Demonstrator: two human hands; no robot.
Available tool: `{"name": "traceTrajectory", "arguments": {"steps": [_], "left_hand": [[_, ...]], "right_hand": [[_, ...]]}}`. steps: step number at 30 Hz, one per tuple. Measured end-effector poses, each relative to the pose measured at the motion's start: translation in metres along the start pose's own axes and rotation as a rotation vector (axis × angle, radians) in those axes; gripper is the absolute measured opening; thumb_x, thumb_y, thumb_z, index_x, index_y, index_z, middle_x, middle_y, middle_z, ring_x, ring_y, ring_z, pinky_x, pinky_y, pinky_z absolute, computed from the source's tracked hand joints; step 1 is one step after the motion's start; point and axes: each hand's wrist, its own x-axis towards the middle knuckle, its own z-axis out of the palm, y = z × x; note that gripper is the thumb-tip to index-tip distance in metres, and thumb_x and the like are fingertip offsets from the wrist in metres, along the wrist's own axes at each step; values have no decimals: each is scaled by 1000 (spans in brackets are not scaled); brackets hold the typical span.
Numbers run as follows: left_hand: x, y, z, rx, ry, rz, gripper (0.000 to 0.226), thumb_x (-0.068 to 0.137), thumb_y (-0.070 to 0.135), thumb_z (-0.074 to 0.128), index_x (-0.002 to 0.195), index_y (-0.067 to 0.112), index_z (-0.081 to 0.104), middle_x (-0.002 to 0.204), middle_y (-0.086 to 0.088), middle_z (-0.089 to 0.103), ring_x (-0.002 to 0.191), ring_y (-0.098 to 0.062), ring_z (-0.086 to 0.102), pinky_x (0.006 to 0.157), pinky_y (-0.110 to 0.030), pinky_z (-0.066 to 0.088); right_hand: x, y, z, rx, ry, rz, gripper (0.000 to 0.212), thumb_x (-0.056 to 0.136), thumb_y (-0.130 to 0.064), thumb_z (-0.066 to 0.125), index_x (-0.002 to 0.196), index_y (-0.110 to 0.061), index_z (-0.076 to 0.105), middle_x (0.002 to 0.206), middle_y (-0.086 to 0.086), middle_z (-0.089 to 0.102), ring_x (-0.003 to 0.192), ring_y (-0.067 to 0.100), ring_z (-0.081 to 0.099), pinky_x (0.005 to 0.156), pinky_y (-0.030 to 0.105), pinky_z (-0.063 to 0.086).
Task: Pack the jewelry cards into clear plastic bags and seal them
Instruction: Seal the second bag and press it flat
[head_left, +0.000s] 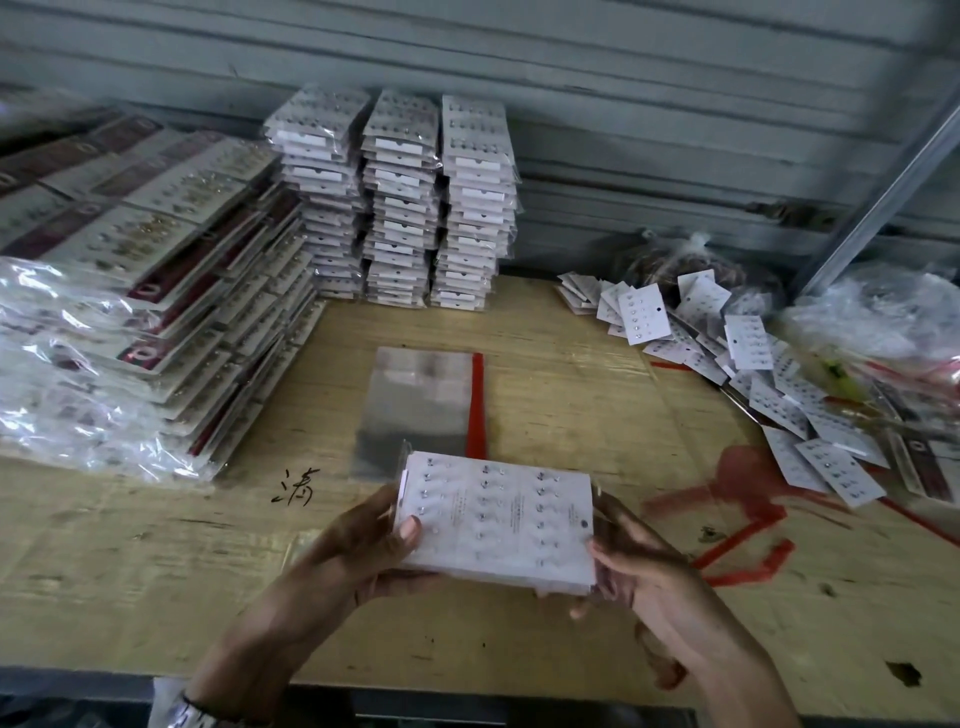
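I see cards (498, 525) lower centre, above counter (571, 364); left hand (363, 545), right hand (644, 566) pinch short ends, thumbs on top. I'd square edges, keep stack level, seat fully in bag (421, 400) before sealing.

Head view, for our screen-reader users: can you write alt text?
A left hand and a right hand grip the ends of a stack of white jewelry cards above a wooden table. Clear bags lie just beyond; packed stacks stand behind, loose cards lie right.
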Motion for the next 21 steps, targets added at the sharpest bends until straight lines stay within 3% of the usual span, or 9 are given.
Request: {"name": "traceTrajectory", "arguments": {"steps": [3,5,7,10,12,15,18,21], "left_hand": [[7,2,3,5,0,-5,44,89,38,66,132,37,58,134,-5,63,120,-29,62,85,-35,57],[14,4,8,9,-20,-15,45,88,41,67,131,38,59,132,-5,64,117,-29,63,83,-36,58],[22,7,12,11,-28,-33,50,82,44,68,130,34,61,129,-7,66,115,-31,65,82,-39,59],[40,13,20,9,72,-28,49,81,49,73,121,21,69,119,-13,70,105,-33,69,80,-43,60],[55,14,24,-1,209,8,49,83,51,69,111,11,72,110,-15,73,98,-34,71,75,-43,62],[73,15,28,85,382,188,43,87,46,56,104,10,72,94,-12,77,84,-30,75,65,-34,61],[82,10,21,408,502,426,23,97,35,52,102,18,68,81,-1,76,66,-17,73,54,-25,57],[89,0,11,725,551,560,19,99,28,56,84,21,66,60,4,65,46,-5,58,38,-23,43]], "right_hand": [[4,-8,-7,-59,93,-20,54,85,-33,62,135,-17,53,80,4,69,63,16,62,51,28,52],[10,-16,-10,-161,146,-25,61,72,-56,72,125,-27,63,79,2,70,69,15,65,53,24,51],[15,-22,-13,-252,162,-33,70,54,-65,81,113,-28,69,79,2,72,72,16,68,54,22,51],[21,-29,-25,-217,123,-6,61,57,-51,88,91,-3,68,79,18,66,70,36,62,49,29,53],[26,-32,-30,-127,78,36,55,57,-40,92,79,0,61,84,26,66,72,41,61,48,31,56],[41,-40,-38,45,112,40,57,64,-27,89,91,11,58,81,22,66,63,28,64,43,26,54],[68,-51,-44,202,303,-10,40,72,-15,78,94,12,58,84,19,67,59,20,64,44,23,54],[107,-66,-47,270,447,-71,33,81,-9,71,104,10,57,91,20,69,67,23,69,53,24,58]]}}
